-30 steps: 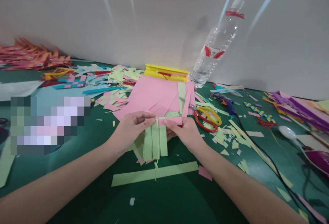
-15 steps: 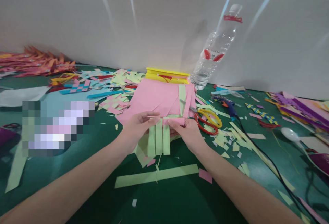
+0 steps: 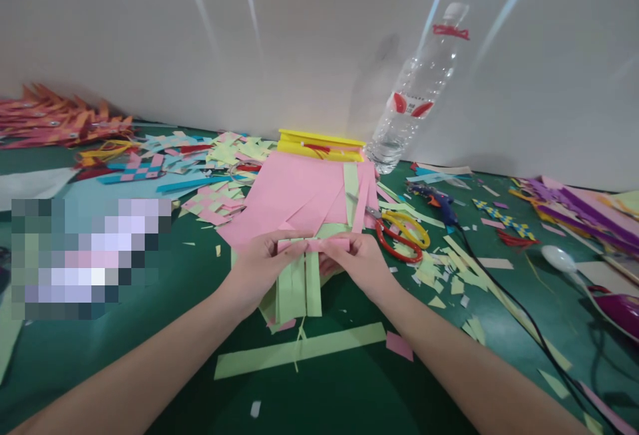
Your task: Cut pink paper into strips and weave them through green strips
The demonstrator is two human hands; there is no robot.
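Observation:
Between my two hands a pink paper strip [image 3: 313, 245] lies crosswise over pale green paper strips [image 3: 292, 289] that hang down side by side. My left hand [image 3: 259, 259] pinches the pink strip's left part, thumb on the near side. At its right part my right hand [image 3: 357, 255] pinches it the same way, with some fingers behind the green strips. Just beyond my hands lie pink paper sheets [image 3: 294, 185]. Scissors with red and yellow handles [image 3: 399, 239] rest to the right of my right hand, their blades on the paper.
A loose green strip [image 3: 299, 352] lies in front of me. To the right are a blue glue gun [image 3: 439, 201] with a black cord, paper scraps and a white spoon [image 3: 559, 259]. A clear bottle [image 3: 412, 99] leans at the wall by a yellow tray [image 3: 319, 136]. Woven paper pieces [image 3: 140, 167] lie left.
Both hands have come slightly nearer with the strips. My left fingers now wrap over the pink strip's left end, and the green strips hang a little lower. The view has shifted slightly.

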